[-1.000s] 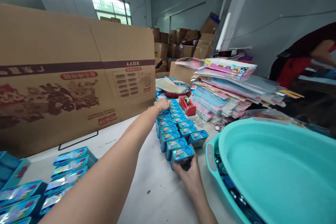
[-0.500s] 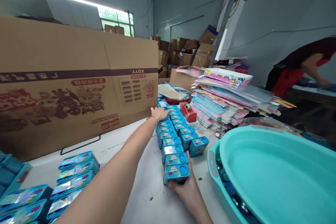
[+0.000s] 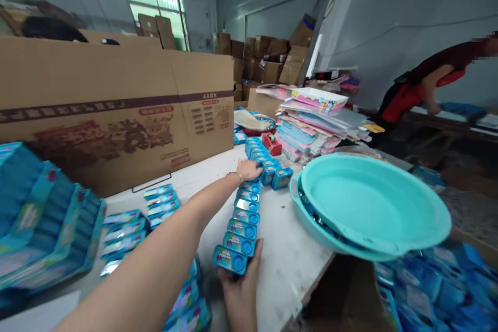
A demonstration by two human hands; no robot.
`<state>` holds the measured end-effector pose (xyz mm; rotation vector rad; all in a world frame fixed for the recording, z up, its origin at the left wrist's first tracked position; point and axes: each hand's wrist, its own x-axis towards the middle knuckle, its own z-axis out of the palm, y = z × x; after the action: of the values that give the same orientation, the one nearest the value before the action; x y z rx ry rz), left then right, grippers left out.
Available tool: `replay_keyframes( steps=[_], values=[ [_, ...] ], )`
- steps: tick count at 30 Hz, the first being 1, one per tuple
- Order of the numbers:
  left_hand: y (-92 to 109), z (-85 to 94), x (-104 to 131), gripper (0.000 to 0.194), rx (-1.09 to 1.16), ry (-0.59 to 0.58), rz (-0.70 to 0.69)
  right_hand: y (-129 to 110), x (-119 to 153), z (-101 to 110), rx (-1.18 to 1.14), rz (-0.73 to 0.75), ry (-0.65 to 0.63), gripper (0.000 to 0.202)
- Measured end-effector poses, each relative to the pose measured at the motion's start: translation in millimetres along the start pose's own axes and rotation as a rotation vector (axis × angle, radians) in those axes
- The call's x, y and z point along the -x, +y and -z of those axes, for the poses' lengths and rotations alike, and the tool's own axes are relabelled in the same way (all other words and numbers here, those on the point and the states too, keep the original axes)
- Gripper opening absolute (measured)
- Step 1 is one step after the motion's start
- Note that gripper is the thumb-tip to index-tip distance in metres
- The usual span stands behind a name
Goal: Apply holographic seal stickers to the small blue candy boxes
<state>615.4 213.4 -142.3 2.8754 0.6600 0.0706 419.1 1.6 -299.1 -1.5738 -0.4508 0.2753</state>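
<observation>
A row of small blue boxes with printed tops (image 3: 241, 228) stands on the white table (image 3: 278, 233). My left hand (image 3: 248, 170) is at the far end of this row, its fingers bent over the last boxes. At the near end, my right hand (image 3: 243, 280) has thumb and fingers around the nearest box (image 3: 230, 259). The row is held between both hands. A second row of blue boxes (image 3: 259, 153) stands just beyond, with one box (image 3: 282, 178) at its right near end.
Turquoise basins (image 3: 365, 202) sit at the right table edge. Behind are a red tape dispenser (image 3: 271, 144), stacked printed sheets (image 3: 307, 124) and a large carton (image 3: 116, 119). More blue boxes (image 3: 124, 231) are at the left. A person (image 3: 420, 83) bends over another table.
Both hands have drawn the held row toward me and left, away from the other row. The view has turned, showing more boxes at left and lower right.
</observation>
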Motion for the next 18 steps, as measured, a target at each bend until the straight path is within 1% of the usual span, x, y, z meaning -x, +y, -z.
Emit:
replay_keyframes(
  steps=[1, 2, 5, 7, 9, 11, 13, 14, 15, 16, 17, 18],
  values=[
    [10, -2.6, 9, 0.038, 0.006, -0.021, -0.038, -6, 17, -7, 0.027, -0.031, 0.055, 0.116],
    [20, -5.0, 18, 0.037, 0.012, -0.043, -0.078, -12, 31, -14, 0.051, -0.052, 0.085, 0.111],
    [51, -10.0, 43, 0.036, 0.038, -0.092, -0.197, -21, 61, -33, 0.100, -0.049, 0.091, 0.101],
    [68, -10.0, 57, 0.036, 0.059, -0.110, -0.261, -21, 72, -38, 0.110, -0.038, 0.067, 0.099],
    [80, -5.7, 66, 0.034, 0.091, -0.119, -0.300, -18, 79, -31, 0.097, -0.041, 0.027, 0.100],
    [85, 4.6, 73, 0.029, 0.142, -0.114, -0.314, -16, 81, -11, 0.060, -0.033, -0.027, 0.099],
    [86, 21.0, 81, 0.028, 0.218, -0.084, -0.300, -18, 71, 21, 0.015, -0.011, -0.048, 0.095],
    [84, 30.7, 88, 0.031, 0.264, -0.064, -0.286, -22, 60, 39, -0.008, -0.005, -0.027, 0.091],
    [82, 40.2, 99, 0.035, 0.312, -0.046, -0.268, -27, 43, 58, -0.029, -0.006, 0.017, 0.088],
    [79, 48.8, 115, 0.038, 0.358, -0.029, -0.248, -32, 22, 76, -0.049, -0.020, 0.071, 0.087],
    [76, 55.1, 137, 0.040, 0.399, -0.020, -0.230, -36, -3, 92, -0.059, -0.042, 0.113, 0.086],
    [73, 58.2, 166, 0.041, 0.453, -0.020, -0.208, -40, -31, 104, -0.061, -0.057, 0.121, 0.086]
  ],
)
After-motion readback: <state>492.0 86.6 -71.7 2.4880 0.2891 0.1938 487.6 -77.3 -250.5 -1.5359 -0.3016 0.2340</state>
